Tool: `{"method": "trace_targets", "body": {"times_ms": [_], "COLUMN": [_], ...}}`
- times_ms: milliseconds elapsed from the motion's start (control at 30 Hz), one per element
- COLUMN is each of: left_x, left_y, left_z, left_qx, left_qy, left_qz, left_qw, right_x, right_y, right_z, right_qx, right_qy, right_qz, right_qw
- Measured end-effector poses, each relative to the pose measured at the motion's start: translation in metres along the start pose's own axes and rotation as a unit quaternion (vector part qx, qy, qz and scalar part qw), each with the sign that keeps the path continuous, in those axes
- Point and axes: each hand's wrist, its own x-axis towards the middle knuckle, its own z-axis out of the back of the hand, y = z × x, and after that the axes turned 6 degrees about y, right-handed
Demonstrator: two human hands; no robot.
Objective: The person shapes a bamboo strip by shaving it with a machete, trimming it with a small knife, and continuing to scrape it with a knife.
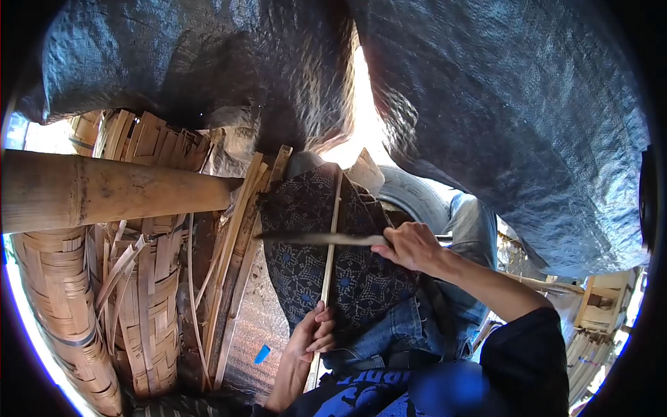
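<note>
At 6 o'clock on my feed, the left hand (313, 335) grips a split bamboo strip (329, 271), fingers curled round its lower part, presumably to steady it. The strip runs from 12 toward 6 over a patterned cloth (299, 274), which I take to be shielding the jeans (406, 326). At 4 o'clock the right hand (411, 247) is closed on a long knife (299, 238), pointed at 9 across the strip, probably so the edge faces it; I can't tell whether they touch. At 9, a bamboo pole (139, 191) crosses before woven bamboo baskets (55, 299).
</note>
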Motion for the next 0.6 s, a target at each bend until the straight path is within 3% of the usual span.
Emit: {"method": "trace_targets", "body": {"times_ms": [67,133,267,333,500,600], "left_x": [0.000,0.001,-0.004,-0.005,-0.005,-0.007], "left_y": [0.003,0.000,0.002,0.004,0.004,0.002], "left_z": [0.001,-0.004,0.005,0.005,0.004,0.013], "left_qx": [-0.001,-0.017,-0.006,0.011,0.021,0.025], "left_qy": [0.007,0.010,0.015,-0.022,-0.007,0.007], "left_qz": [0.003,0.000,0.005,0.010,0.016,0.020], "left_qw": [1.000,1.000,1.000,1.000,1.000,0.999], "right_x": [0.011,0.027,0.010,-0.003,0.034,0.021], "right_y": [-0.010,-0.018,0.008,0.010,-0.012,0.007], "right_z": [-0.010,-0.015,0.005,-0.002,-0.005,-0.004], "right_qx": [-0.077,-0.041,0.050,-0.046,-0.037,0.010], "right_qy": [-0.095,-0.139,0.093,-0.004,-0.009,0.019], "right_qz": [-0.058,-0.065,-0.097,-0.013,-0.143,-0.087], "right_qw": [0.991,0.987,0.990,0.999,0.989,0.996]}}
